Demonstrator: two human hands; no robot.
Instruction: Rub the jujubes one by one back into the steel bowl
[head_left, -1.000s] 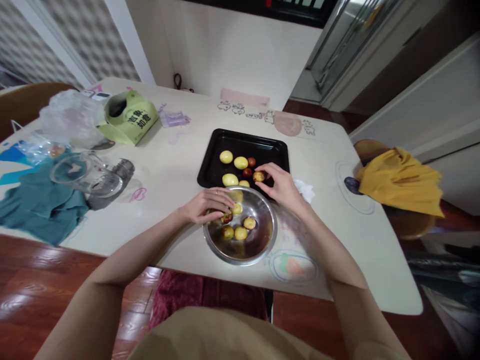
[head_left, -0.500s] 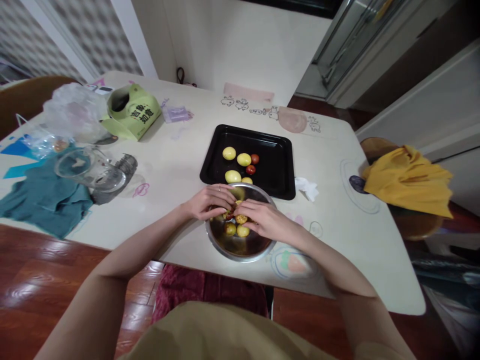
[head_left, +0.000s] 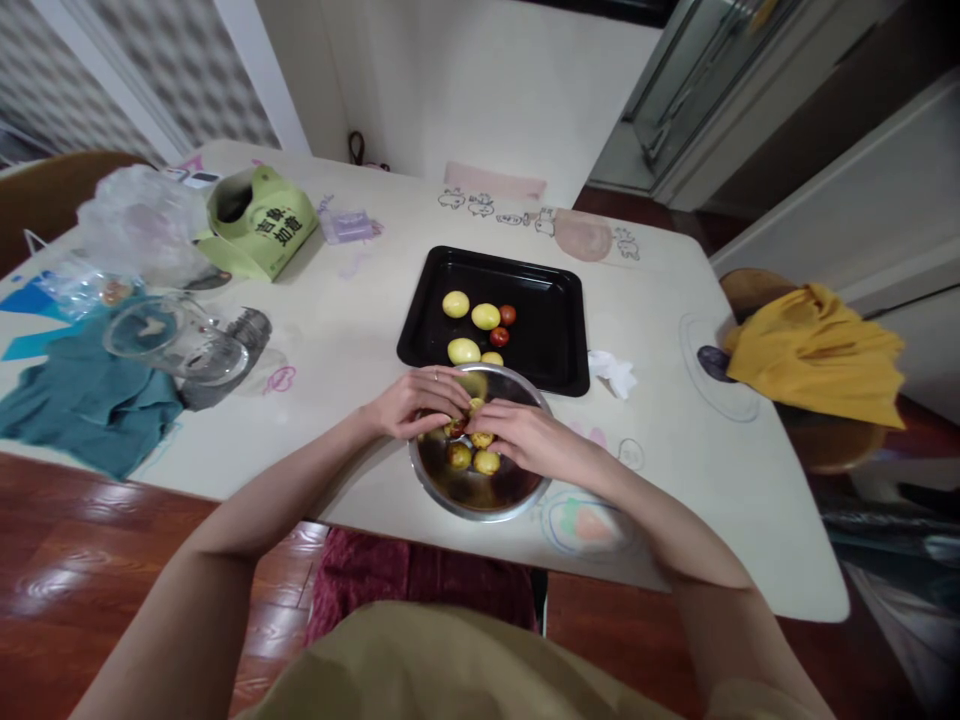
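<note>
Both my hands are inside a shiny metal bowl (head_left: 480,505), close together over small round fruits. My left hand (head_left: 421,402) has its fingers bent down, with the thumb along the near side of a dark red fruit (head_left: 454,428). From the other side my right hand (head_left: 521,432) curls its fingers and thumb around a brown-speckled yellow fruit (head_left: 481,439). The fingers partly cover both fruits. Nearer me in the bowl lie a browned yellow fruit (head_left: 459,456) and another yellow fruit (head_left: 487,462), untouched.
Behind the bowl, a black tray (head_left: 540,300) holds several yellow and red fruits. White crumpled tissue (head_left: 613,374) lies to its right. At left stand a clear glass jug (head_left: 176,340), a teal cloth (head_left: 97,410), a green box (head_left: 262,225) and a plastic bag (head_left: 142,225).
The view has shifted slightly. My hands stay at the same fruits in the bowl, with only a small movement of the fingers.
</note>
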